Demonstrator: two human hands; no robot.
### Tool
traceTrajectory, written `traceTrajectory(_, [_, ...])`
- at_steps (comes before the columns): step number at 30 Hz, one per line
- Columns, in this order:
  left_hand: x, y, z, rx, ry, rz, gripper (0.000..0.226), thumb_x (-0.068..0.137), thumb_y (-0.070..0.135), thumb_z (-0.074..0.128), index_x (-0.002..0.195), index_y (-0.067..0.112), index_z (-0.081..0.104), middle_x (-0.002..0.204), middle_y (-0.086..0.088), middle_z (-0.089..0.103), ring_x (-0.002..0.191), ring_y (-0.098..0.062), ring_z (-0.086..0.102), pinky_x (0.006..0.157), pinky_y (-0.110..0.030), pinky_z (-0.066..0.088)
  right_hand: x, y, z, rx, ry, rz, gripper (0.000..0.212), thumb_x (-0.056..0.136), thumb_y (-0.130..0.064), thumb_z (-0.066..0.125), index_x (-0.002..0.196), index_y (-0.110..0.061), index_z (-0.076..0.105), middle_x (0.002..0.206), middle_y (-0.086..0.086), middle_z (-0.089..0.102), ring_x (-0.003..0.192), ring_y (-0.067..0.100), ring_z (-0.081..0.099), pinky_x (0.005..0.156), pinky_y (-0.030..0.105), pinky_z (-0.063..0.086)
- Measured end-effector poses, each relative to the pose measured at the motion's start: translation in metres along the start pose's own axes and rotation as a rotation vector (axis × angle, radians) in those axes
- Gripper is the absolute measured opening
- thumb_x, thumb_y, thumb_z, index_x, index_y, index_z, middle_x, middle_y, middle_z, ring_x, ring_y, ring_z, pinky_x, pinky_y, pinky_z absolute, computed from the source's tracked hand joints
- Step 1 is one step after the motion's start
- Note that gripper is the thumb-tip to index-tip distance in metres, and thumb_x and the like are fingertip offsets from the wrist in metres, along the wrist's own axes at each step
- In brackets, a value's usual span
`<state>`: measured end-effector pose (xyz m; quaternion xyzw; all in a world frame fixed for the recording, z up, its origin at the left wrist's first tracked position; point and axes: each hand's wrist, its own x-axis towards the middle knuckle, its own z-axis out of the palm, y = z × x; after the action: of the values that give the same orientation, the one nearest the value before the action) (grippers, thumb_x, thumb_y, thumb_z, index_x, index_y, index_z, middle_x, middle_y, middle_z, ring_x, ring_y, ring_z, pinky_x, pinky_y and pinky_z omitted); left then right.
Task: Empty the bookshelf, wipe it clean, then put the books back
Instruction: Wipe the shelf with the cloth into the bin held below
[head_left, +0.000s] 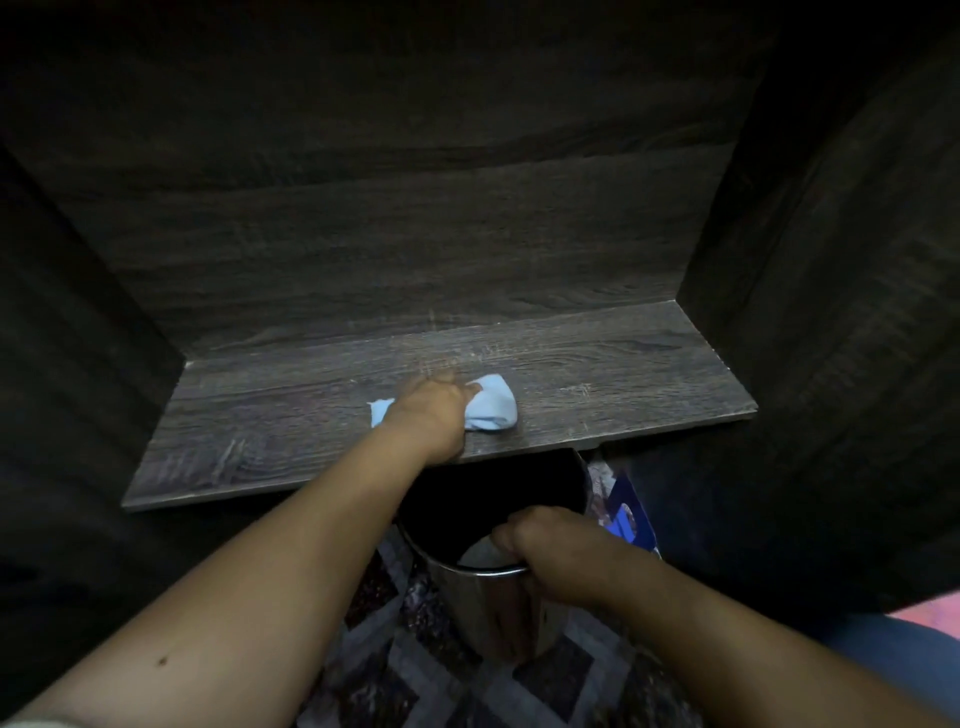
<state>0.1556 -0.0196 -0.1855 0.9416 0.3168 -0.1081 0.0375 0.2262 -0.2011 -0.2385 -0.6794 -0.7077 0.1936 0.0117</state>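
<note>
A dark wood-grain shelf board (270, 415) runs across the middle of the view, with no books on it. My left hand (428, 413) presses a crumpled light blue cloth (493, 405) onto the board near its front edge; the hand is blurred. Below the shelf, my right hand (548, 551) grips the rim of a shiny metal bin (498, 618) that stands under the front edge. The bin's inside is dark.
Dark wood panels close in the shelf at the back (389, 234), left and right. A blue item (628, 514) stands beside the bin on its right. The floor (447, 686) below has a patterned tile or rug. Light scuff marks show on the board.
</note>
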Motion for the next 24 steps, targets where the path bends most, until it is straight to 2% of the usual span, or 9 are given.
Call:
traceTrajectory(3, [-0.026,0.01,0.001,-0.045,-0.035,0.031,0.053,0.091,0.019,0.055,0.142,0.025,0.043,0.138,-0.012,0.044,0.126,-0.031,0.046,0.105,-0.031,0.035,-0.009,-0.009,-0.001,-0.003,-0.001,-0.006,0.024,0.086,-0.013,0.059,0.11,-0.013,0.06,0.113,0.012,0.06,0.106,0.032,0.058,0.082,0.036,0.048])
traceTrajectory(6, [-0.053,0.01,0.005,-0.234,-0.117,0.04,0.031,0.089,0.016,0.056,0.119,0.019,0.063,0.12,-0.008,0.063,0.111,-0.028,0.06,0.093,-0.031,0.048,-0.019,-0.018,-0.004,-0.034,-0.023,-0.011,0.026,0.087,-0.008,0.054,0.112,-0.011,0.059,0.115,0.014,0.058,0.108,0.032,0.056,0.082,0.037,0.046])
traceTrajectory(9, [-0.074,0.0,0.006,-0.38,-0.076,0.003,0.035,0.081,0.001,0.048,0.107,0.014,0.069,0.11,-0.01,0.069,0.103,-0.027,0.063,0.086,-0.03,0.05,-0.025,-0.019,-0.005,-0.028,-0.022,-0.018,0.024,0.085,-0.009,0.056,0.109,-0.011,0.058,0.112,0.014,0.058,0.106,0.033,0.056,0.081,0.037,0.046])
traceTrajectory(14, [-0.082,-0.013,-0.009,-0.463,0.466,-0.124,0.035,0.081,0.002,0.053,0.115,0.008,0.061,0.111,-0.017,0.059,0.101,-0.034,0.057,0.084,-0.033,0.044,-0.029,-0.017,-0.006,-0.025,-0.016,-0.012,0.022,0.084,-0.011,0.063,0.106,-0.011,0.059,0.109,0.012,0.059,0.103,0.032,0.057,0.078,0.036,0.047])
traceTrajectory(18, [-0.085,-0.015,-0.014,-0.44,0.94,-0.031,0.05,0.074,-0.006,0.055,0.123,0.003,0.056,0.12,-0.016,0.053,0.11,-0.032,0.052,0.098,-0.038,0.041,-0.025,-0.017,-0.005,-0.027,-0.008,-0.01,0.023,0.085,-0.014,0.064,0.107,-0.013,0.059,0.109,0.011,0.058,0.102,0.033,0.058,0.079,0.038,0.05])
traceTrajectory(19, [-0.084,-0.015,-0.008,-0.39,0.948,-0.001,0.051,0.074,-0.007,0.056,0.124,0.002,0.056,0.121,-0.017,0.052,0.111,-0.033,0.05,0.1,-0.039,0.041,-0.024,-0.017,-0.004,-0.027,-0.009,-0.011,0.023,0.085,-0.015,0.064,0.107,-0.013,0.059,0.108,0.011,0.058,0.102,0.033,0.058,0.079,0.038,0.051])
traceTrajectory(20, [-0.083,-0.013,0.0,-0.338,0.869,0.047,0.051,0.074,-0.008,0.057,0.124,0.003,0.057,0.121,-0.018,0.053,0.11,-0.034,0.05,0.099,-0.041,0.043,-0.024,-0.017,-0.004,-0.031,-0.008,-0.014,0.022,0.085,-0.015,0.064,0.107,-0.013,0.059,0.108,0.011,0.058,0.101,0.033,0.058,0.078,0.037,0.05])
traceTrajectory(23, [-0.08,-0.009,0.025,-0.313,0.37,0.231,0.043,0.08,-0.006,0.055,0.119,0.008,0.065,0.115,-0.017,0.059,0.105,-0.039,0.056,0.094,-0.041,0.047,-0.024,-0.017,-0.004,-0.031,-0.004,-0.024,0.021,0.083,-0.013,0.064,0.103,-0.012,0.059,0.109,0.013,0.059,0.101,0.034,0.058,0.077,0.037,0.047])
traceTrajectory(24, [-0.081,-0.009,0.027,-0.329,0.314,0.238,0.042,0.081,-0.004,0.053,0.118,0.009,0.066,0.113,-0.015,0.06,0.104,-0.038,0.057,0.094,-0.04,0.047,-0.025,-0.017,-0.004,-0.033,-0.003,-0.03,0.021,0.082,-0.013,0.064,0.102,-0.012,0.058,0.108,0.014,0.059,0.1,0.034,0.058,0.077,0.037,0.047])
